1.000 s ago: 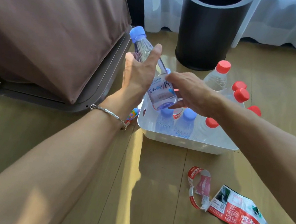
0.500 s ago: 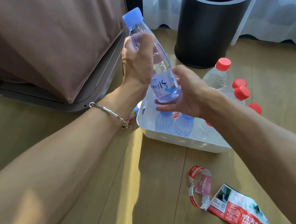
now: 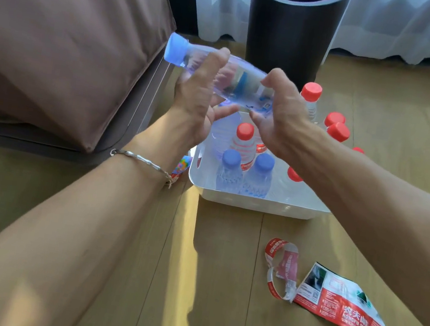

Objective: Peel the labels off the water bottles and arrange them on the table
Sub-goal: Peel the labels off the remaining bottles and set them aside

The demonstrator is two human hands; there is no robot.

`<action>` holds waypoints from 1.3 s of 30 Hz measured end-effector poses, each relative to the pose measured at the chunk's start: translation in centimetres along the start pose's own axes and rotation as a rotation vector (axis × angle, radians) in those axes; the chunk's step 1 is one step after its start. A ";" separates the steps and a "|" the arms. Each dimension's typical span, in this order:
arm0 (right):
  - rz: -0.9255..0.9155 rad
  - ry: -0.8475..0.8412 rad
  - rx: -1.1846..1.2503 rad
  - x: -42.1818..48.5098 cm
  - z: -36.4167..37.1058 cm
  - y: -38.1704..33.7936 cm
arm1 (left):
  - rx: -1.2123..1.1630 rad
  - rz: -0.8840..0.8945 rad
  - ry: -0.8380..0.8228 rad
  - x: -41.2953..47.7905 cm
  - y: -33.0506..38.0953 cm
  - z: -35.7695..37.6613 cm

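Wooden surface [image 3: 136, 263], plank-grained, bearing all items below. Brown padded cushion [image 3: 61, 25], upper left, on a dark frame. White curtain [image 3: 398, 28], along the far edge. Black cylindrical bin [image 3: 288, 33], open-topped, upright behind the tub. White plastic tub [image 3: 258, 205], centre, holding two blue-capped bottles [image 3: 231, 165] side by side at its near wall and one red-capped bottle [image 3: 243, 139] behind them. Further red-capped bottles [image 3: 311, 93], far right, possibly inside the tub; the forearm hides its rim there. Blue-capped water bottle [image 3: 238, 82], held above the tub, tilted nearly level, cap to the left. Left hand [image 3: 196, 95], fingers curled round the bottle's upper half. Right hand [image 3: 280, 116], fingers curled round its labelled lower end. Peeled red label [image 3: 340, 304], lying flat near right. Torn red strip [image 3: 280, 269], looped, touching that label. Silver bracelet [image 3: 143, 161], on the left wrist.
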State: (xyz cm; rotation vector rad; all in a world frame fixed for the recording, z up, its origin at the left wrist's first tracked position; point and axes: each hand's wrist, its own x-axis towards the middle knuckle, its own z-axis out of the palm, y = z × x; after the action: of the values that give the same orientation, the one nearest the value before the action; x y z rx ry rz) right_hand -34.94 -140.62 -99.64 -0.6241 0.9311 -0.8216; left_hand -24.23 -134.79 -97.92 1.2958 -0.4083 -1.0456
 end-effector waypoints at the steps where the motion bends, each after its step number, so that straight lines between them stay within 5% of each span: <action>1: -0.033 0.022 0.009 0.2 0.0 0.1 | -0.044 0.008 -0.010 -0.1 -0.1 0.1; 5: -0.017 0.078 0.006 -0.1 1.2 -0.5 | -0.152 0.058 -0.060 -0.3 -0.1 0.4; 12: 0.055 -0.141 0.189 -1.6 1.7 0.1 | -0.208 0.115 -0.094 -0.1 0.8 0.1; 20: -0.052 -0.112 0.152 -1.7 1.1 0.7 | -0.258 0.114 -0.125 -0.2 0.0 0.6; 39: -0.161 -0.151 0.092 -1.6 1.5 -0.3 | -0.173 0.092 0.063 0.0 -0.4 0.2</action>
State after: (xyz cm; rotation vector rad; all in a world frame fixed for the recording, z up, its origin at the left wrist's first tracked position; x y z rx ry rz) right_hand -34.28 -139.30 -98.02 -0.6777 0.7091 -0.9421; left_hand -24.56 -134.88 -98.21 1.1418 -0.3194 -0.9394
